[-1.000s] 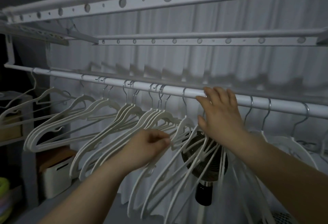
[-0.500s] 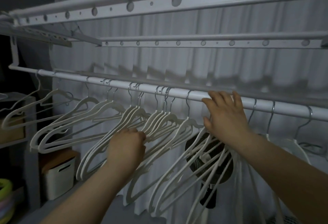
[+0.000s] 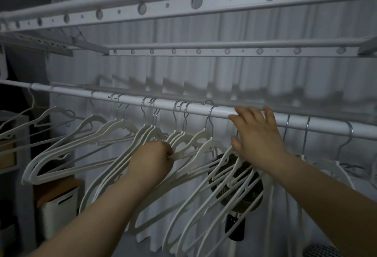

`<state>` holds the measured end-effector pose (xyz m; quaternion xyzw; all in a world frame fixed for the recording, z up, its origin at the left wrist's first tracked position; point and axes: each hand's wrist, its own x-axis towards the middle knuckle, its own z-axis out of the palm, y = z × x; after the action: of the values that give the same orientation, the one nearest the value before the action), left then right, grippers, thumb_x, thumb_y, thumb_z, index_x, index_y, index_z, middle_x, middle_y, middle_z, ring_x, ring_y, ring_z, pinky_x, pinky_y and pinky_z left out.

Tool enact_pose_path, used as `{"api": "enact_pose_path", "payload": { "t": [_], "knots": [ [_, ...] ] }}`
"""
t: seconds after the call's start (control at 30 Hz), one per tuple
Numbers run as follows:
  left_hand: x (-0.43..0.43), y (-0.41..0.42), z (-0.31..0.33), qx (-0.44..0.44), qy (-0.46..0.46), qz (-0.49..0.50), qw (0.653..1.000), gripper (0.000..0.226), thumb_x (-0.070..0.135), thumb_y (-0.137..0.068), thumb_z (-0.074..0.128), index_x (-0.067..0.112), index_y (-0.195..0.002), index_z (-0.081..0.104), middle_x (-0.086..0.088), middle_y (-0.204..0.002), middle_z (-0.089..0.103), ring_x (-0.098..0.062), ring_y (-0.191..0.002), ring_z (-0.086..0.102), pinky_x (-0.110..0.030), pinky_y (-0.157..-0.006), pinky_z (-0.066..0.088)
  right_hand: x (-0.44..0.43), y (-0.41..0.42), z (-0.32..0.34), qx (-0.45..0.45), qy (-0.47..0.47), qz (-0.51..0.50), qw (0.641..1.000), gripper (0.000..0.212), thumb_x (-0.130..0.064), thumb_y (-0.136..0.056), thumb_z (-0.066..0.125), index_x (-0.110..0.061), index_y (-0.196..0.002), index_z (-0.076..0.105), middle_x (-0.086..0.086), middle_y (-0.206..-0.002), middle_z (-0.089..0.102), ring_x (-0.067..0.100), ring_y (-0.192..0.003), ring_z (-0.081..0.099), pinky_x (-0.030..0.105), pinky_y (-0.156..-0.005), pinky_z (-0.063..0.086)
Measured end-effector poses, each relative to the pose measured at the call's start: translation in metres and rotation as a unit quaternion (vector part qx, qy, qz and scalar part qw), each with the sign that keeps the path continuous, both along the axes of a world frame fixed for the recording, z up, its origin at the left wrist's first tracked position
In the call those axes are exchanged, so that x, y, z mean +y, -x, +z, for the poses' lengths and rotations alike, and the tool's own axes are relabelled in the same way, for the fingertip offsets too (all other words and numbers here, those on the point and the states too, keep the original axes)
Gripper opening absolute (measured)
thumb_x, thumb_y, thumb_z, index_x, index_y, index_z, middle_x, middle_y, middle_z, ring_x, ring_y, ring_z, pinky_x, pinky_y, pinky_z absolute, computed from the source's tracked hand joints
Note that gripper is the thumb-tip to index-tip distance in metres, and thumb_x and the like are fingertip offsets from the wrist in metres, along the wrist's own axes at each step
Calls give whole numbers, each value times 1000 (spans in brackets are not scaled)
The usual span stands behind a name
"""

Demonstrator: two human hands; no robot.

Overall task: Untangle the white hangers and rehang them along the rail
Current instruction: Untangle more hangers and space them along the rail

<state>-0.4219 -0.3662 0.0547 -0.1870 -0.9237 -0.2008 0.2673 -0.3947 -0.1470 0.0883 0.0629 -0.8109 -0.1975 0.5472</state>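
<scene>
**Two hands among the hangers on the rail**

At the far left, low down, stands a white box (image 3: 59,212) with a brown top. The white rail (image 3: 163,105) runs across the room in front of a pale curtain (image 3: 204,69) and slopes a little down to the right. The white hangers (image 3: 201,135) hang from it by metal hooks in small bunches, tilted and crossing each other. The left grip (image 3: 152,160) is clenched around the thin bars of one bunch, below the middle of the rail. To its right, the right grip (image 3: 258,134) is released: its straight fingers lie over the rail, thumb spread, above a dense bunch. Behind this bunch stands a dark fan (image 3: 250,197). Further right, a few hangers hang apart.
</scene>
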Motion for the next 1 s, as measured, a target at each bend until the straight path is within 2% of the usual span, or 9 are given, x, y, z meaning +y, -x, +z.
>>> {"api": "enact_pose_path", "payload": {
  "t": [0.27, 0.33, 0.47, 0.57, 0.67, 0.73, 0.83, 0.9, 1.0],
  "knots": [
    [6, 3, -16, -66, 34, 0, 997, 20, 17, -86, 53, 12, -97, 69, -9, -100, 69, -22, -93, 63, -28, -78, 48, 7, -1, 0, -27, -10, 8, 1000, 49, -25, -49, 79, -9, -94, 69, 14, -105, 69, 30, -97, 65, 46, -95, 40],
    [0, 1, -25, -66, 50, 13, 996, 20, 19, -87, 52, 13, -97, 69, -7, -99, 70, -21, -93, 63, -27, -77, 48, 7, 1, -1, -30, -1, 18, 999, 47, -27, -54, 64, -9, -96, 68, 15, -107, 68, 29, -103, 55, 44, -94, 29],
    [-18, -13, -37, -67, 44, 24, 996, 24, 24, -91, 49, 21, -109, 64, -1, -108, 67, -16, -98, 62, -24, -82, 47, -1, 3, -5, -47, 23, 38, 998, 46, -26, -57, 58, -7, -99, 67, 18, -110, 66, 28, -108, 36, 46, -99, 37],
    [-38, -30, -47, -31, 37, 42, 998, 24, 29, -91, 49, 28, -111, 62, 5, -110, 65, -12, -99, 60, -19, -72, 45, -15, 1, -7, -50, 25, 91, 994, 45, -28, -67, 47, -6, -101, 66, 19, -112, 64, 28, -109, 34, 43, -98, 25],
    [-62, -53, -52, -3, 45, 58, 997, 22, 33, -91, 49, 33, -108, 63, 10, -107, 66, -9, -97, 60, -17, -58, 33, -38, -9, -10, -80, 24, 145, 986, 44, -28, -69, 43, -6, -98, 67, 18, -105, 67, 30, -106, 44, 38, -94, 36],
    [-79, -65, -52, 12, 52, 57, 997, 21, 36, -89, 51, 34, -105, 64, 10, -103, 67, -8, -96, 60, -17, -56, 33, -56, -18, -10, -146, 54, 197, 968, 39, -25, -73, 47, -4, -98, 67, 17, -102, 68, 34, -101, 58, 33, -89, 38],
    [-117, -87, -53, 10, 39, 58, 998, 19, 38, -88, 53, 33, -101, 65, 14, -85, 63, -2, -75, 57, -12, -55, 34, -94, -34, -9, -309, 97, 224, 919, 29, -20, -88, 52, -8, -111, 63, 9, -116, 63, 28, -111, 53, 25, -88, 33],
    [-146, -102, -55, -2, 24, 59, 998, 16, 38, -86, 57, 32, -96, 67, 18, -65, 49, 2, -57, 45, -9, -49, 31, -118, -40, -12, -391, 102, 180, 897, 27, -25, -92, 49, -10, -109, 64, 6, -116, 62, 21, -108, 54, 25, -85, 36],
    [-190, -130, -56, -34, -7, 65, 997, 9, 34, -83, 61, 33, -87, 69, 19, -60, 46, -2, -54, 48, -11, -49, 36, -157, -47, -21, -487, 89, 94, 864, 38, -37, -91, 49, -5, -101, 66, 12, -108, 66, 24, -99, 59, 34, -86, 46]
  ]
}}
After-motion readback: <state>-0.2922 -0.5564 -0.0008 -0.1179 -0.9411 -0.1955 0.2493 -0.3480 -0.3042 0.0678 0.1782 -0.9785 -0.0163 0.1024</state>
